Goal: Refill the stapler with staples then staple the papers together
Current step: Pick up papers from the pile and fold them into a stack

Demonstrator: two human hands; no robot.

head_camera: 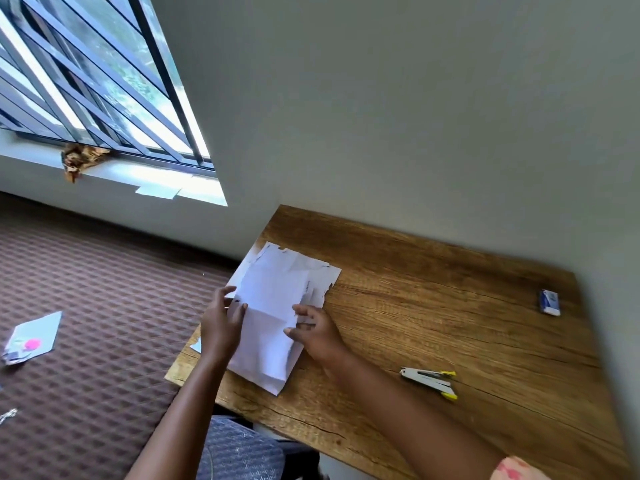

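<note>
We're holding the stack of white, torn-edged papers [277, 306] at the left end of the brown wood-grain table [450, 306]. Our left hand [221, 323] is gripping the stack's left edge, fingers curled onto the top sheet. Our right hand [311, 330] is pressing on the right side of the stack, fingers partly spread, pinching a sheet edge. The papers are lying flat, their left corner overhanging the table edge.

The white stapler with yellow tips [431, 381] is sitting hinged open on the table, near right of the papers, apart from both hands. The small blue-and-white staple box [549, 302] is lying at the far right, well apart from the stapler.

A few loose papers [33, 337] are lying on the brown patterned carpet [104, 306], left.
</note>
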